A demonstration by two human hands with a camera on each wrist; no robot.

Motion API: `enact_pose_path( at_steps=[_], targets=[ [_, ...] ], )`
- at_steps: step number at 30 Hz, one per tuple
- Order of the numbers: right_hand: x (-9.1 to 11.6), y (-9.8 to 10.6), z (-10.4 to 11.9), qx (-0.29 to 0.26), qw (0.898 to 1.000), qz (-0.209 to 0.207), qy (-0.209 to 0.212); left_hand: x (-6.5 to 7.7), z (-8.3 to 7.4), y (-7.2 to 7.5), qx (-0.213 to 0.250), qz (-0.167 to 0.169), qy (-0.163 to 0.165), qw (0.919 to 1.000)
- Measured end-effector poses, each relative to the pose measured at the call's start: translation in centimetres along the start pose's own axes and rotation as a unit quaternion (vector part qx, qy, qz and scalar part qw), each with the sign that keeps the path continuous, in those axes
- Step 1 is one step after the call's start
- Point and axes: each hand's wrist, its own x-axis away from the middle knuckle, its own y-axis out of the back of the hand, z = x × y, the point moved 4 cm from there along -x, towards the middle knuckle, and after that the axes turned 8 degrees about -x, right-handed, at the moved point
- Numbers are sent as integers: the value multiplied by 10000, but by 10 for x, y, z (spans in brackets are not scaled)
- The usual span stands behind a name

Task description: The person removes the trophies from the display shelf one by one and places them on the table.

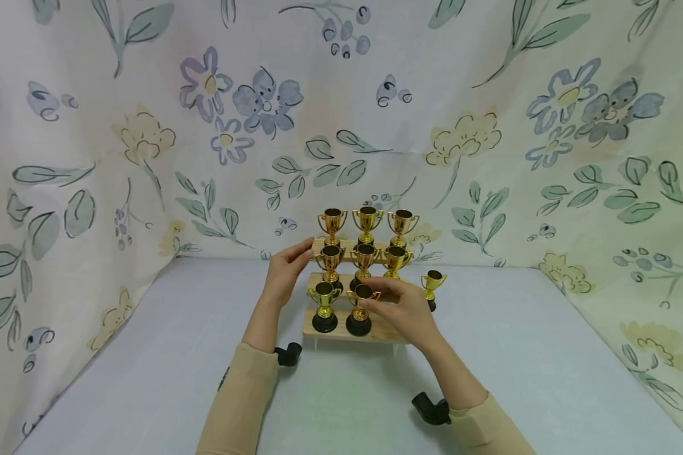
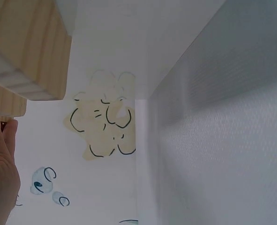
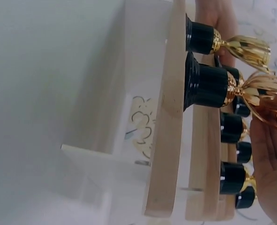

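Note:
A stepped wooden display stand (image 1: 341,335) with white supports bears small gold trophy cups on black bases. Two cups stand on its front step: a left trophy cup (image 1: 325,309) and a right trophy cup (image 1: 358,325). At this right one, my right hand (image 1: 410,313) pinches the cup part between thumb and fingers; its black base (image 3: 208,86) sits on the front board in the right wrist view. My left hand (image 1: 284,272) touches the left end of the top step with its fingertips, the fingers fairly straight. In the left wrist view the left fingers (image 2: 3,138) meet the board's end.
Three trophy cups line the top step, among them a middle cup (image 1: 367,219), and three the middle step. Another trophy cup (image 1: 433,284) stands right of the stand. A floral cloth (image 1: 341,114) hangs behind. Black wrist-worn pieces (image 1: 430,409) show by both sleeves.

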Motion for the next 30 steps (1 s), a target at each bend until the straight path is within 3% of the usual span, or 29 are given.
enact_pose_path(
  at_steps=[30],
  targets=[
    [8, 36, -7, -43, 9999, 78, -93, 0, 2, 1, -63, -9, 4, 10000]
  ],
)
